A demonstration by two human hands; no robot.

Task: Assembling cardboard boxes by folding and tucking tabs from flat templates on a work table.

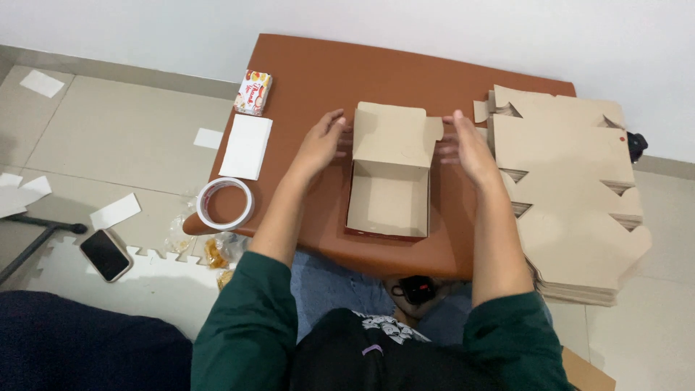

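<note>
A cardboard box [389, 190] sits open near the middle of the brown desk [318, 80], its lid flap standing up at the far side. The left hand [321, 145] rests against the left edge of that flap, fingers [337, 132] loosely spread and touching the cardboard. The right hand [469, 147] is just right of the box by the flap's right tab, fingers [450, 148] spread; they are blurred, so contact cannot be told. Right of the box lies a stack of flat cardboard blanks [572, 195]. Left of the box lie a pad of white paper [246, 146], a small printed packet [253, 93] beyond it, and a roll of tape [225, 203] at the desk's near left corner. Further left, a phone [106, 254] lies on the floor.
</note>
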